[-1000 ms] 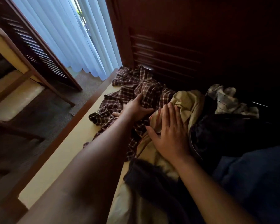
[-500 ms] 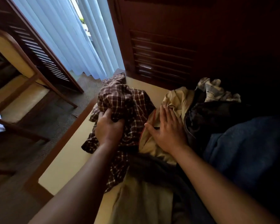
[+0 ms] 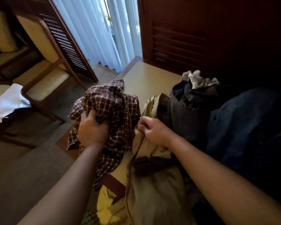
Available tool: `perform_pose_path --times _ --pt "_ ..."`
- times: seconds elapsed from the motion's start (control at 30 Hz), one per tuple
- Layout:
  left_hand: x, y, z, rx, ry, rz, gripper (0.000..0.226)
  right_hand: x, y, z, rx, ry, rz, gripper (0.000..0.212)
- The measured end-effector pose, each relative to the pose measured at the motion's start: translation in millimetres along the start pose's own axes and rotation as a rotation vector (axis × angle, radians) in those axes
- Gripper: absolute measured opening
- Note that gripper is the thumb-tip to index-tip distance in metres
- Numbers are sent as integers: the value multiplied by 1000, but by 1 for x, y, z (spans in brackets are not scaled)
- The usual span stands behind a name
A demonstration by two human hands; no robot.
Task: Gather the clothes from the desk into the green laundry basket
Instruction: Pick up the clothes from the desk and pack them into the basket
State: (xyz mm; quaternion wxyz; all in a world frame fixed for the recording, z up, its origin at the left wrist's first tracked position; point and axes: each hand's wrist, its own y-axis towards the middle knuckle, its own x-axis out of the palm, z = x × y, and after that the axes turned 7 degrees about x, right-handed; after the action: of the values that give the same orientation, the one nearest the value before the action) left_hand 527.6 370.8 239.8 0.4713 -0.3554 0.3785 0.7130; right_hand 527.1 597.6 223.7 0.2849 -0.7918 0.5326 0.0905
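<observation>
The left hand's (image 3: 92,129) fingertips are buried in the bunched plaid shirt (image 3: 110,104) it grips, and the right hand's (image 3: 154,130) fingertips vanish into a fold of the beige garment (image 3: 152,103) they pinch. Right of the right hand, the dark clothes (image 3: 193,114) merge in shadow, their kinds beyond telling, and cover the desk (image 3: 146,78) beneath. Below the left hand, a greenish patch (image 3: 89,218) is cut off by the bottom edge.

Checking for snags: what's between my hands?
Head view: the plaid shirt, bunched in the left hand, fills the gap to the right hand pinching beige cloth.

No legible text, label, brand, number or sign found on the clothes (image 3: 177,114), the tabletop (image 3: 146,78) or the surrounding furniture.
</observation>
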Motion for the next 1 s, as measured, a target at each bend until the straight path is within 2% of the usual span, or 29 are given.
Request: perform_pose_path --times 0.07,0.1,0.17,0.23,0.27,0.33,0.4,0.5,0.57,0.63,0.7,0.73,0.83,0.93,1.0 --pt "-4 -10 -11 -43 16 -8 35 15 -10 -13 -55 7 -101 12" --pt "-4 -14 -15 -61 27 -19 36 21 -11 -15 -74 -9 -76 9" --pt "-5 -24 -23 -98 45 -54 37 26 -7 -13 -99 -144 111 9" --pt "-3 -33 -30 -132 33 -89 37 27 0 -3 -98 -430 327 31" --pt "-1 -37 -32 -143 16 -104 38 27 3 2 -87 -557 358 48" --pt "3 -43 -37 -153 -31 -146 43 26 10 14 -53 -719 269 87" --pt "7 -47 -41 -149 -90 -204 51 22 15 25 10 -802 144 115" --pt "8 -50 -43 -183 -255 -361 76 18 25 33 101 -860 14 131" --pt "11 -50 -45 -210 -330 -542 102 18 35 30 164 -907 -14 132" --pt "16 -48 -48 -192 -260 -738 123 17 46 27 233 -999 -12 128" --pt "20 -45 -49 -190 -149 -881 136 14 54 25 285 -1048 -13 119" --pt "22 -44 -50 -187 -105 -899 139 12 58 24 299 -1055 -14 115" --pt "30 -42 -53 -177 -32 -789 132 11 63 28 301 -1083 -8 105" --pt "34 -47 -52 -134 24 -668 109 14 61 32 243 -1121 56 90" --pt "33 -51 -50 -80 48 -588 93 17 57 35 143 -1132 137 71"
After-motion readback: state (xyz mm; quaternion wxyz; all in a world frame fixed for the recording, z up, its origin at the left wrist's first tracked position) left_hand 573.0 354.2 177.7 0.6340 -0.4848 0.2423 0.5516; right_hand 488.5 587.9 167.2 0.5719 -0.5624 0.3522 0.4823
